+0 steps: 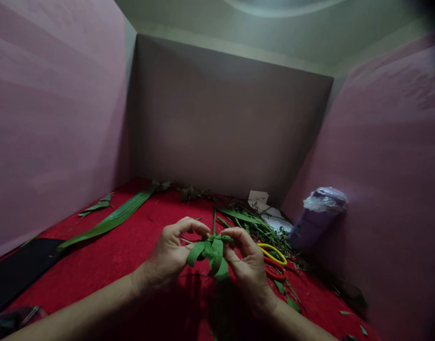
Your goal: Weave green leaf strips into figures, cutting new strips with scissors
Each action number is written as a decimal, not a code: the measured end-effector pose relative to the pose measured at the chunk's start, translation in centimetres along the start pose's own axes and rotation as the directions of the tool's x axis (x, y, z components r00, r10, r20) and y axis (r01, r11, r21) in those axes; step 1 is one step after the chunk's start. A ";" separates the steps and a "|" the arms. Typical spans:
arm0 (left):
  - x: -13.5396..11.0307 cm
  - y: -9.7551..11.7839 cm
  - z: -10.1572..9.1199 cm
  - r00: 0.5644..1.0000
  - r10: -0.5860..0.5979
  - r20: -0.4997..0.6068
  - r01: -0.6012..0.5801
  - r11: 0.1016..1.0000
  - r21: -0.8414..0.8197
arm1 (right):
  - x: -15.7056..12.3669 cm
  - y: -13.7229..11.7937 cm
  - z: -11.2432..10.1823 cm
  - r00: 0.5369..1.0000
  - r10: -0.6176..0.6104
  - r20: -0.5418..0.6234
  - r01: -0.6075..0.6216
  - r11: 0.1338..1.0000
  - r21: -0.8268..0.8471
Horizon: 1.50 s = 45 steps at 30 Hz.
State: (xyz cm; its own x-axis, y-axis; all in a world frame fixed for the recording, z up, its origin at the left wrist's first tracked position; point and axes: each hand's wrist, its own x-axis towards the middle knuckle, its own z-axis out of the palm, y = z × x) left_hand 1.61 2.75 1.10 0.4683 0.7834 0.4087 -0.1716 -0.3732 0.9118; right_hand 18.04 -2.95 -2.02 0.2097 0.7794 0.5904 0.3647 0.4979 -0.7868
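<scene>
Between my two hands is a folded green leaf strip [214, 253], looped into a small bow-like bunch, with a thin stem rising from its top and a long tail hanging down in shadow. My left hand [173, 248] pinches the bunch from the left, thumb and forefinger at its upper edge. From the other side my right hand [246, 263] grips it, the forefinger curled over the top. Just right of that hand lie scissors with yellow and red handles [274, 255]; their blades are hidden.
Red cloth [132, 258] covers the surface. A long broad leaf [113, 220] and a black flat item [23, 267] lie left. Cut stems and leaves [260, 227] heap at right, beside white papers [274, 218] and a purple bin [315, 222] with a plastic liner. Pink walls flank both sides.
</scene>
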 end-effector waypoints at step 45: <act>-0.2 -0.1 -1.9 0.500 0.809 0.309 -0.664 0.130 0.737 | -0.4 -1.5 -0.2 0.866 -0.494 -0.077 0.470 0.858 -0.207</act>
State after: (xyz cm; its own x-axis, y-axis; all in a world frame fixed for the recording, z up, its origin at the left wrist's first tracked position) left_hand -0.16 3.57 0.97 0.3629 -0.0633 0.9297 0.3056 -0.9344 -0.1829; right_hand 17.57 -4.07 -0.99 0.0714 0.4002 0.9136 0.5992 0.7150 -0.3600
